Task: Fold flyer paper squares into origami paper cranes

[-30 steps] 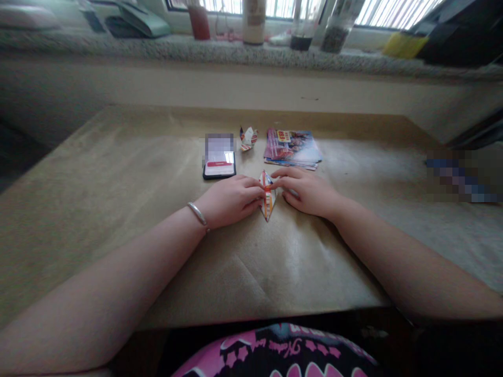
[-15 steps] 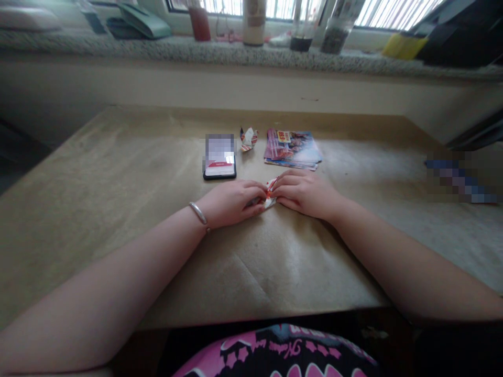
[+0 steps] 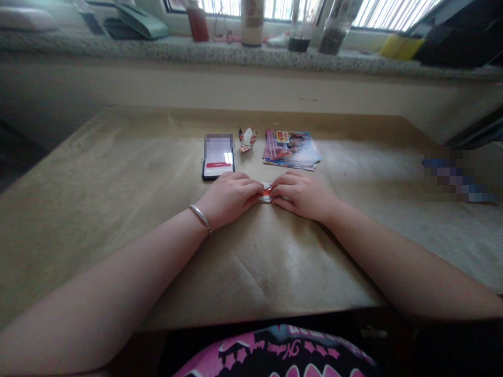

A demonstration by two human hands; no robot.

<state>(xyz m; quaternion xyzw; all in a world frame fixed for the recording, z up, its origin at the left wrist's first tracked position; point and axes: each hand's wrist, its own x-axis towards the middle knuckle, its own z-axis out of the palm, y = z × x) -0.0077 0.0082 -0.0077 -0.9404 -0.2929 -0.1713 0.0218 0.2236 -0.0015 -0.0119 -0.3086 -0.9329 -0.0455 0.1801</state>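
Observation:
A small piece of folded paper [image 3: 266, 195], white with red and orange print, lies low over the table between my two hands. My left hand [image 3: 232, 195], with a silver bangle at the wrist, has its fingers closed on the paper's left end. On the right end, the bent fingers of my right hand [image 3: 301, 195] press and grip it. Both ends of the paper are hidden under my fingers. Just beyond my left hand stands a folded paper shape [image 3: 247, 140] with pointed tips. Right of that lies a stack of printed leaflets [image 3: 291, 149].
A phone [image 3: 218, 165] with its screen lit lies behind my left hand. The tan table [image 3: 204, 272] reaches to the wall. A blurred flat item [image 3: 458, 180] is at the far right. Bottles, including a red one [image 3: 197, 22], line the speckled windowsill [image 3: 220, 56].
The paper has turned from slanted to nearly level between my hands. My left hand has shifted slightly up, its fingers now nearer the paper's far edge.

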